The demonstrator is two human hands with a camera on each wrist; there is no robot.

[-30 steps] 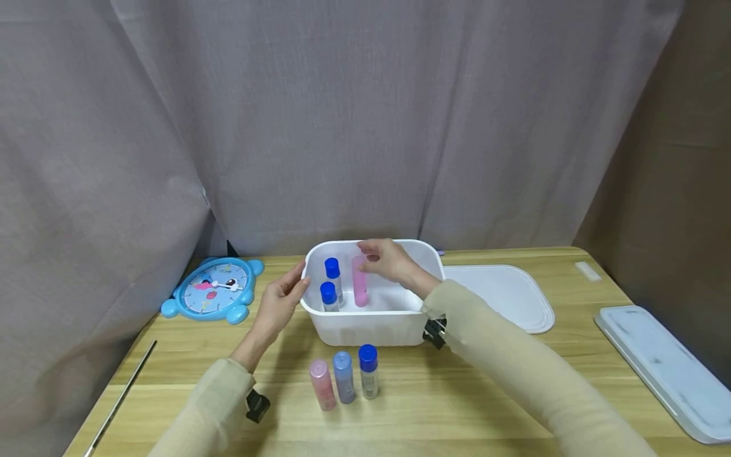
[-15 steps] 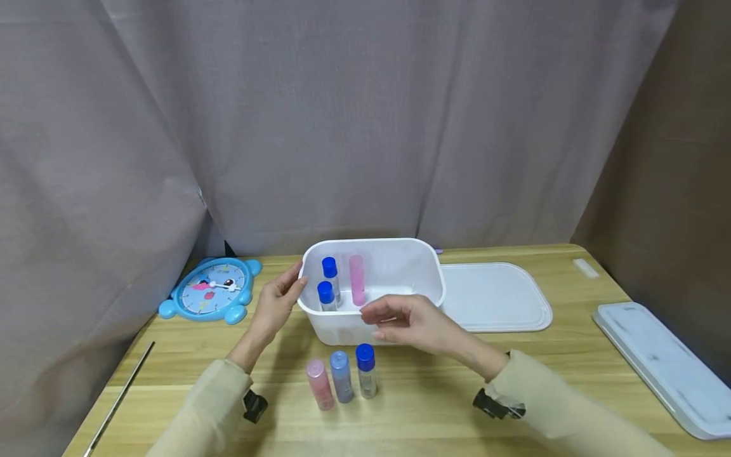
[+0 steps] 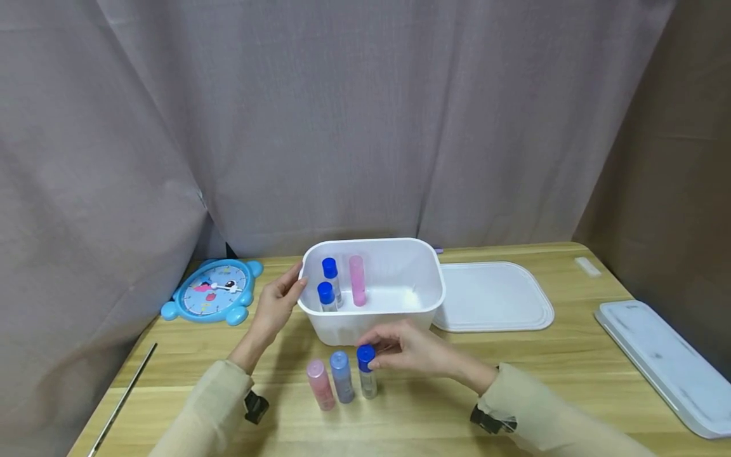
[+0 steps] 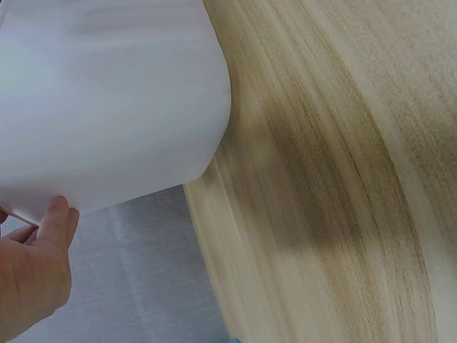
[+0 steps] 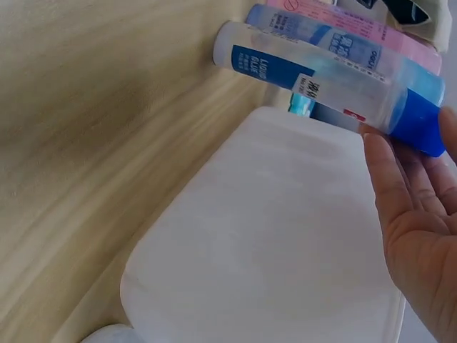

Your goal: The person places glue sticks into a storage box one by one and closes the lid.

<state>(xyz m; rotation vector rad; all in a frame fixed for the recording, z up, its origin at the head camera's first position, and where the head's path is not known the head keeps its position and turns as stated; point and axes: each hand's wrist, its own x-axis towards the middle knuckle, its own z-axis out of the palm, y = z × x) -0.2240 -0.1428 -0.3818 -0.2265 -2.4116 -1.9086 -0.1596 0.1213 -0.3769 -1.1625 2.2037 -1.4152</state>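
A white bin [image 3: 348,325] stands mid-table with two blue-capped bottles [image 3: 328,284] and a pink bottle [image 3: 356,280] upright inside. My left hand [image 3: 278,303] holds the bin's left rim, and its thumb [image 4: 58,221] presses the bin wall [image 4: 107,93]. In front of the bin stand a pink bottle [image 3: 321,384], a light-blue bottle [image 3: 341,376] and a clear bottle with a dark blue cap [image 3: 367,374]. My right hand [image 3: 402,350] pinches that cap with its fingertips [image 5: 378,153] around the clear bottle [image 5: 321,75], which stands on the table.
A flat white lid [image 3: 493,297] lies right of the bin. A second white lid [image 3: 662,365] sits at the table's right edge. A blue toy clock [image 3: 211,289] lies at the left, with a thin metal rod [image 3: 120,397] nearer me. A grey curtain hangs behind.
My right hand let go of the pink bottle in the bin, drew back over the front wall and came down onto the dark blue cap. The left hand stayed on the rim.
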